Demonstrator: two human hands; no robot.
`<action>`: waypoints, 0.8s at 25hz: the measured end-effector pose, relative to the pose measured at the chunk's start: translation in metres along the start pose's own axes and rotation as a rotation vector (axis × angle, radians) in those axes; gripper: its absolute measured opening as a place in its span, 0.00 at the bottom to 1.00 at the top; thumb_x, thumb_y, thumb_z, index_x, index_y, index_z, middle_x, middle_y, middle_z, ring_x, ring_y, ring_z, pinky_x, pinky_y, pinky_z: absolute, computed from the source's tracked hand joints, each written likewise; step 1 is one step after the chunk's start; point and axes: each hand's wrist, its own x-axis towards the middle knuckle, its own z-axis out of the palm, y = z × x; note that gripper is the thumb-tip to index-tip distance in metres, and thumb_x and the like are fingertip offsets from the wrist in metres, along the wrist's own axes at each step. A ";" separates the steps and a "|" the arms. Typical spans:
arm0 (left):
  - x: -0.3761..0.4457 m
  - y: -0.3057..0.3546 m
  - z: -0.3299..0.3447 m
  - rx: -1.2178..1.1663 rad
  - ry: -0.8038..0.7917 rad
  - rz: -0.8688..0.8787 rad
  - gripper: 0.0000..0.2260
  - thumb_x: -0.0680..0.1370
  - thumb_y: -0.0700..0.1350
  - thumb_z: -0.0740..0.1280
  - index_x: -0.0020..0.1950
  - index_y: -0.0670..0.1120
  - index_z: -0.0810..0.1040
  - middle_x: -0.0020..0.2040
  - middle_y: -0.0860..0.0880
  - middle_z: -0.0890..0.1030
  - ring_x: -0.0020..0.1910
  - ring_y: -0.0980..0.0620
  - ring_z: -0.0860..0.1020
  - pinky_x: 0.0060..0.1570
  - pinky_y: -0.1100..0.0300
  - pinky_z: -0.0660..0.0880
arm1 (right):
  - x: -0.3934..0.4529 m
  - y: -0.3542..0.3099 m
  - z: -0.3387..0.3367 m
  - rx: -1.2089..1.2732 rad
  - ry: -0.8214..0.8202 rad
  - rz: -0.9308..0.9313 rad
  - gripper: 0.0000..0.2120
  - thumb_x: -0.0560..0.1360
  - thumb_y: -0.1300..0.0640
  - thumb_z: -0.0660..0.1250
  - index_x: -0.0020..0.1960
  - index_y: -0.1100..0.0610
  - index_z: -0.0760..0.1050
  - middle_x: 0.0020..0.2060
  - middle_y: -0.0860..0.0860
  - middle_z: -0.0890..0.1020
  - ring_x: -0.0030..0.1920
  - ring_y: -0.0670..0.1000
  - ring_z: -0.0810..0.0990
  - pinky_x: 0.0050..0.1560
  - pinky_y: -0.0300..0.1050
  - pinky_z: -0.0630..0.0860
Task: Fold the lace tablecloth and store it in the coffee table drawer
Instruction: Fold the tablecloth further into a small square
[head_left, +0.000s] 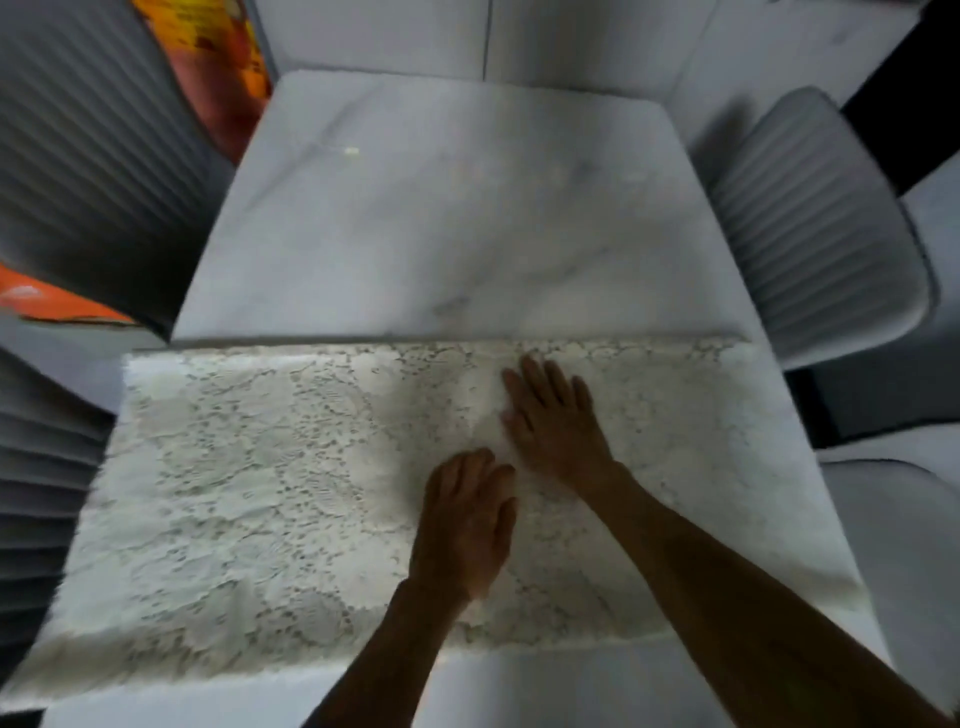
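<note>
Both hands flat on the lace, smoothing a fold.

The left hand (465, 525) and right hand (553, 421) press with straight fingers, gripping nothing, on the cream lace tablecloth (260, 493). It lies as a wide band across the near half of the white marble worktop (441, 208), apparently already folded at least once. Further folds and storing it remain; no drawer is in view.

Cream lace tablecloth (249, 478), folded rectangle, flat on marble table (441, 208)
</note>
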 end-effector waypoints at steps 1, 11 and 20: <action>-0.002 0.003 0.008 0.038 0.020 -0.056 0.14 0.80 0.47 0.61 0.62 0.45 0.78 0.64 0.41 0.77 0.63 0.39 0.74 0.65 0.44 0.68 | 0.004 0.013 -0.002 0.025 0.012 0.037 0.28 0.81 0.41 0.48 0.79 0.45 0.48 0.79 0.48 0.48 0.79 0.55 0.46 0.76 0.59 0.45; 0.001 -0.003 0.027 0.140 0.006 -0.087 0.24 0.82 0.54 0.57 0.77 0.49 0.63 0.76 0.42 0.64 0.75 0.43 0.62 0.73 0.45 0.60 | -0.045 0.121 0.012 0.124 0.098 0.432 0.35 0.76 0.32 0.41 0.79 0.47 0.43 0.79 0.54 0.46 0.78 0.62 0.44 0.74 0.69 0.41; -0.073 -0.010 -0.031 0.247 -0.152 -0.143 0.29 0.80 0.59 0.58 0.79 0.50 0.59 0.79 0.46 0.57 0.78 0.44 0.55 0.74 0.39 0.57 | -0.212 0.052 0.045 -0.062 0.330 0.116 0.25 0.77 0.48 0.61 0.71 0.57 0.70 0.69 0.61 0.72 0.69 0.66 0.69 0.69 0.66 0.58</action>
